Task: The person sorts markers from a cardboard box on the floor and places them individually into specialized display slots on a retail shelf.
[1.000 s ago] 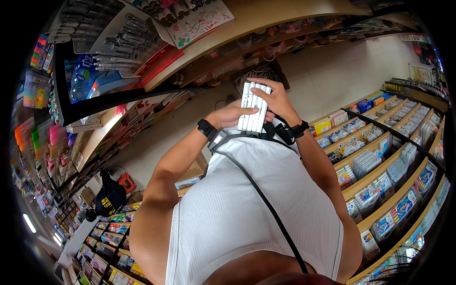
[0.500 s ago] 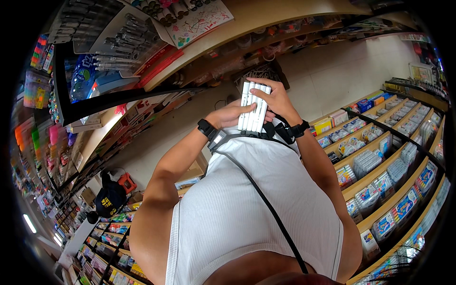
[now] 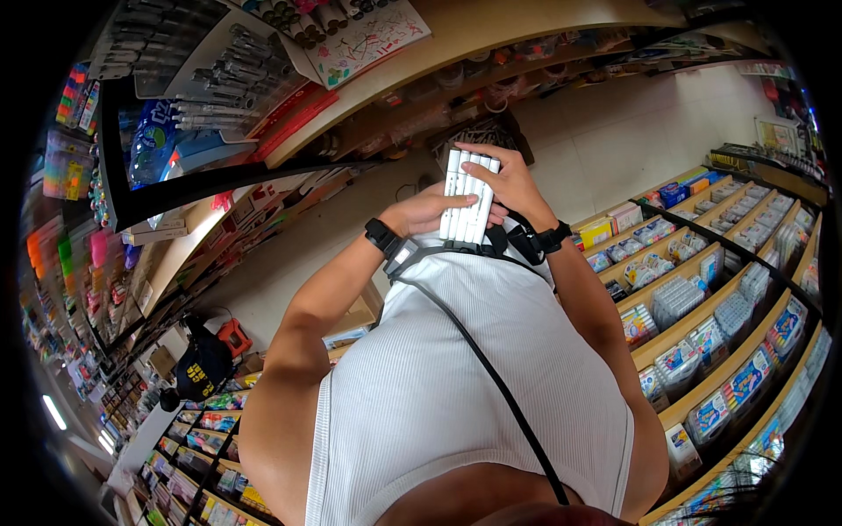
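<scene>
A row of several white marker pens (image 3: 463, 226) lies side by side in front of my waist, held between both hands. My left hand (image 3: 421, 210) grips the row from the left, its thumb lying across the front of the pens and its other fingers mostly hidden behind. My right hand (image 3: 513, 182) closes on the upper right part, with the thumb on the front and a finger over the top ends. Small dark marks show on the pens' barrels.
To the right, a tiered wooden shelf (image 3: 662, 346) holds boxed stationery. A wooden display counter (image 3: 377, 83) with pens and a scribbled test sheet (image 3: 368, 39) runs along the far left. Pale floor tiles (image 3: 614, 123) show beyond my hands. A black cable (image 3: 474, 342) crosses my white top.
My left thumb has shifted slightly over the front of the marker pens. Both hands keep their hold, and the rest looks the same.
</scene>
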A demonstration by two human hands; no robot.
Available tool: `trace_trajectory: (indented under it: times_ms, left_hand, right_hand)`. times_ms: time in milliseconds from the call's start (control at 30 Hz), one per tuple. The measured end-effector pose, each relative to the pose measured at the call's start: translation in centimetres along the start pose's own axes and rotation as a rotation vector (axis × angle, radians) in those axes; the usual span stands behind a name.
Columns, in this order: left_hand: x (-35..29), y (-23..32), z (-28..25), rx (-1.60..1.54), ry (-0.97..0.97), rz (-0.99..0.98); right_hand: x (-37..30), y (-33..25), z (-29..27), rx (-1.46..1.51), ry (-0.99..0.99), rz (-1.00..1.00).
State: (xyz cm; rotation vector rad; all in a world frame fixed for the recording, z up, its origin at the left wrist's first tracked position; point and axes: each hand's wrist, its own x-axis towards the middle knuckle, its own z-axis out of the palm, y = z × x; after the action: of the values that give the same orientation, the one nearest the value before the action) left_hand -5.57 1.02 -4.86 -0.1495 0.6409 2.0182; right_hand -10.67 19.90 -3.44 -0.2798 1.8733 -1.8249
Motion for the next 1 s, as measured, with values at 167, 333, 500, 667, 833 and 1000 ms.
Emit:
trace_trajectory:
  times_ms: [167,333,500,667,833,1000]
  left_hand:
    - [-0.1,0.3,0.3,0.005,0.011,-0.001]
    - [-0.1,0.3,0.3,-0.029,0.014,-0.003]
    - [0.0,0.3,0.0,-0.047,0.013,0.001]
    - [0.3,0.3,-0.1,-0.041,0.001,0.011]
    - [0.5,0.2,-0.3,-0.053,-0.008,0.021]
    - [0.7,0.4,-0.4,-0.032,-0.011,0.018]
  right_hand:
    - [0.1,0.2,0.0,-0.005,-0.013,-0.017]
    - [0.1,0.3,-0.2,0.005,-0.031,0.0]
    - [0.4,0.5,-0.3,-0.003,-0.045,-0.009]
    - [0.7,1.1,-0.5,0.03,-0.016,0.0]
    - [0.7,0.9,-0.7,0.032,-0.023,0.034]
    - [0.7,0.3,-0.7,0.031,-0.001,0.042]
